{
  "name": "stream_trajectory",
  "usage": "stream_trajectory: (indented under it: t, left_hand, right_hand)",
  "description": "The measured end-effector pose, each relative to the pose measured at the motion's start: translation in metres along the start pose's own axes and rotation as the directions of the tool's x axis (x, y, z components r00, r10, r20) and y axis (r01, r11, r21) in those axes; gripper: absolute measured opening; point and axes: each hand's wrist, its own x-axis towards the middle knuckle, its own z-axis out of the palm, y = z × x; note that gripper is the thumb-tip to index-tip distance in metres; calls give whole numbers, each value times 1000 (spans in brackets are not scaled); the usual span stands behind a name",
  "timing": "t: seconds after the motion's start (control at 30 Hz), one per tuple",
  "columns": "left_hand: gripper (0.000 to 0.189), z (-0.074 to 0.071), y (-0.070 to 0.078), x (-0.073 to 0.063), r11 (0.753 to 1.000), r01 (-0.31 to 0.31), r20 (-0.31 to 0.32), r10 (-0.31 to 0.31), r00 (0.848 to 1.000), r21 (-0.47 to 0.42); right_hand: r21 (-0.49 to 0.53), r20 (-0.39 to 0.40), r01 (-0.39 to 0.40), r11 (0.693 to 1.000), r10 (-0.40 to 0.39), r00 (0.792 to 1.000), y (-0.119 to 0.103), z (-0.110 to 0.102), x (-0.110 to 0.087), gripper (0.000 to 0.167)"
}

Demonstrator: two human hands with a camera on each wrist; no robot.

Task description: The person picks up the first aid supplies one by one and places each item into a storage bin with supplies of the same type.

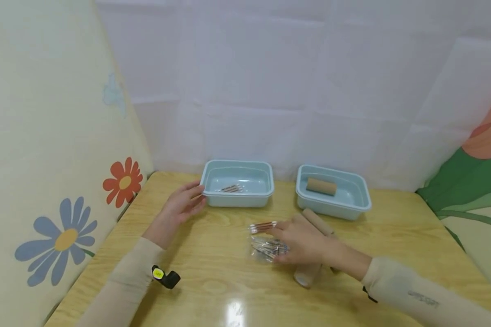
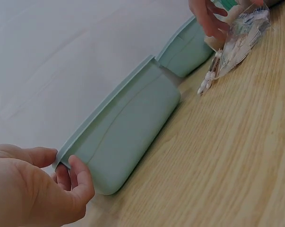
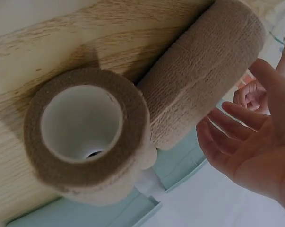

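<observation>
Pale blue, the left tub point(image 1: 237, 200) is pinched at its rim by the left hand point(image 1: 181, 203); the right hand point(image 1: 302, 240), thumb and fingers apart, reaches to bagged cotton swabs point(image 1: 265, 249).

The rolls point(image 3: 206, 71) look rough and matt, the tubs point(image 2: 128, 127) smooth, probably plastic.

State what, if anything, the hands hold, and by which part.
The left hand holds the left blue bin by its rim at the left end; whether the right hand, at the swabs, holds any cannot be told.

Downward head view (wrist views nearer)
</observation>
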Motion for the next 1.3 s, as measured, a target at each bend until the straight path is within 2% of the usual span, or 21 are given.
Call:
stream_trajectory:
  t: [0.17,0.27,0.4,0.47,0.63,0.77,0.93,1.07,1.13,1.23,1.3]
  left_hand:
    - [60,-2,0,-2,1000,27,-15,-27,1000,15]
    - [58,-2,1,0,999,33,-14,-33,999,15]
    - [55,-2,3,4,1000,12,-9,-12,1000,-7]
    - [53,-3,2,6,1000,-4,-5,4,1000,-4]
    - [56,-2,-1,6,999,-6,17,6,1000,35]
    - [57,-4,-2,5,999,0,12,0,1000,37]
    - [57,-5,1,6,999,-25,30,24,999,28]
    - [58,-4,2,5,1000,-18,45,17,999,21]
    - [58,-5,1,5,1000,-12,45,12,999,9]
    - [59,-8,-2,7,1000,-3,41,3,999,-6]
    - [57,-10,-5,9,1000,1,33,-1,999,-12]
  right_hand:
    - [-28,54,-39,999,40,998,-4,6,4,72]
    - [5,70,-63,998,63,996,-4,6,8,56]
    - [4,70,-92,996,91,993,-4,4,12,41]
    - [-7,74,-101,995,102,992,-3,3,13,40]
    - [36,99,-104,994,100,990,-2,6,12,28]
    - [50,80,-84,995,80,994,0,9,14,25]
    - [32,49,-78,996,76,996,5,5,17,23]
    - [136,43,-58,989,53,998,10,3,18,21]
    - [220,49,-50,974,40,998,11,4,18,23]
    - [357,75,-61,932,37,996,12,7,18,31]
    - [458,103,-87,885,45,994,13,10,17,34]
